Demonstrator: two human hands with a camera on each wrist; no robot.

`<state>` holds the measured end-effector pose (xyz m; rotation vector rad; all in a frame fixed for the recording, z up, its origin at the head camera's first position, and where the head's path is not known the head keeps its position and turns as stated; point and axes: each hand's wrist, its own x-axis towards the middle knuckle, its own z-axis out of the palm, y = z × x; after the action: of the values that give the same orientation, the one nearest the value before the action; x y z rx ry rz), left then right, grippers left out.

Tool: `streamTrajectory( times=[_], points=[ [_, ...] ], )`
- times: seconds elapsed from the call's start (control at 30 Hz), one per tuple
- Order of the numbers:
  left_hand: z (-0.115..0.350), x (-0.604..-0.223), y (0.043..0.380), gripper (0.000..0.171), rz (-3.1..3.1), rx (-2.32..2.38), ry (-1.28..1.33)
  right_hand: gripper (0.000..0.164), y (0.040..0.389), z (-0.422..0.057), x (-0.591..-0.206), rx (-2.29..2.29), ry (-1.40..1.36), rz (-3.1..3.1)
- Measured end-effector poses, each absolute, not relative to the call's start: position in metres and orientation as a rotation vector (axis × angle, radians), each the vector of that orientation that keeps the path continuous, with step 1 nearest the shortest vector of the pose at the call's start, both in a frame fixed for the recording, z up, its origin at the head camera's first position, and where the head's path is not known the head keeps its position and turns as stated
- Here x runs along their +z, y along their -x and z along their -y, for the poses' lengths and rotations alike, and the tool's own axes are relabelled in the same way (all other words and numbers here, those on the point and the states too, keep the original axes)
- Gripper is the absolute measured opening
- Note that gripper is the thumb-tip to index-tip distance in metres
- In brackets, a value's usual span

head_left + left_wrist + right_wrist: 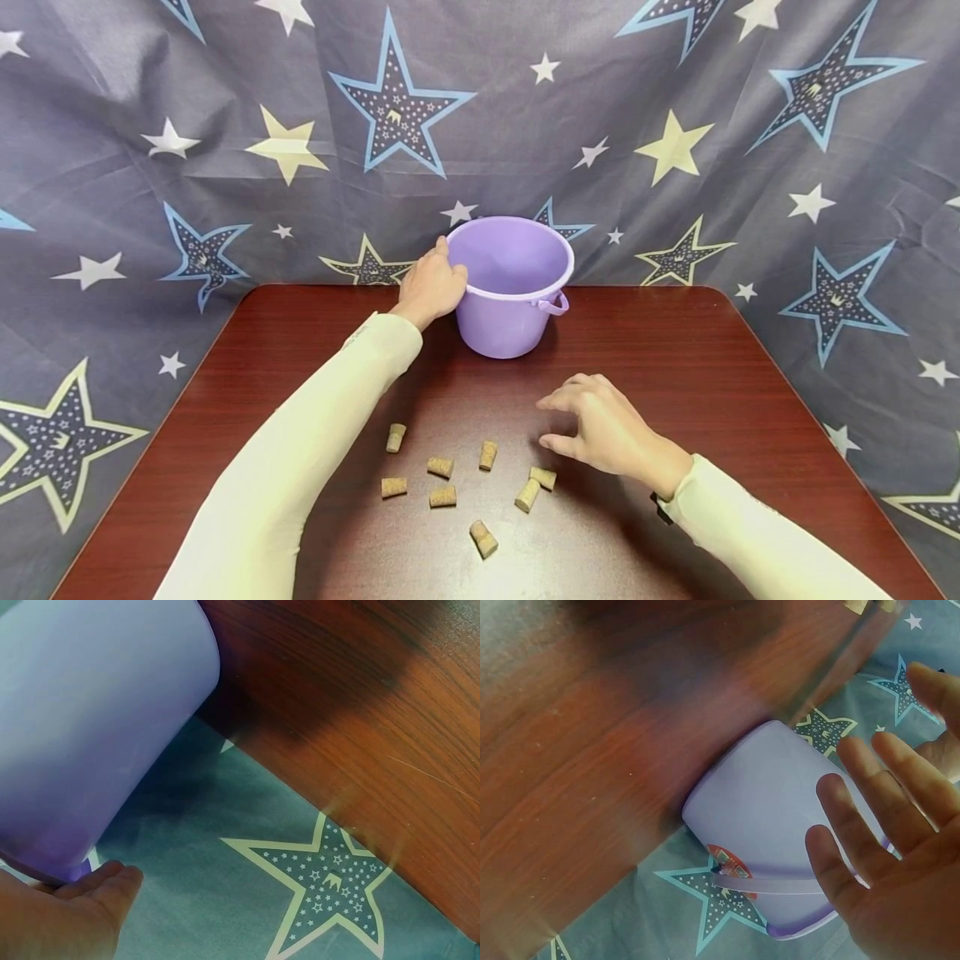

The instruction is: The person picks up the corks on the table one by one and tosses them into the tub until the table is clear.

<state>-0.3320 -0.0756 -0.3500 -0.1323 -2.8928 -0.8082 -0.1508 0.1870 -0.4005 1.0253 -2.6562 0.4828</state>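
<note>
A purple plastic bucket [501, 327] stands upright at the far side of the table. My left hand [433, 285] holds its rim on the left; in the left wrist view fingers [112, 889] show against the rim, the rest of the grip being partly out of frame. My right hand [609, 429] hovers above the table in front of the bucket, fingers apart and holding nothing. Several corks lie scattered in front, among them a pair close together, one cork [527, 495] touching another cork [543, 478], just below my right hand. Another cork [483, 539] lies nearest to me.
The dark red wooden table [645, 333] ends at a rounded far edge just behind the bucket. A grey star-patterned cloth [510, 150] hangs behind and around it. The bucket's handle [555, 305] hangs at its right side.
</note>
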Motion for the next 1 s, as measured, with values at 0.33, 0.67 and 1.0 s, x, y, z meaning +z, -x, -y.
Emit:
streamTrajectory(
  times=[0.33, 0.67, 1.0],
  points=[
    [0.075, -0.349, 0.332, 0.071, 2.895, -0.798, 0.136, 0.041, 0.145, -0.189, -0.408, 0.454, -1.052, 2.717],
    [0.075, -0.349, 0.332, 0.073, 2.898, -0.801, 0.143, 0.042, 0.143, -0.190, -0.413, 0.421, -1.097, 2.726],
    [0.075, -0.349, 0.331, 0.072, 2.896, -0.802, 0.133, 0.043, 0.137, -0.188, -0.418, 0.411, -1.118, 2.778]
  ],
)
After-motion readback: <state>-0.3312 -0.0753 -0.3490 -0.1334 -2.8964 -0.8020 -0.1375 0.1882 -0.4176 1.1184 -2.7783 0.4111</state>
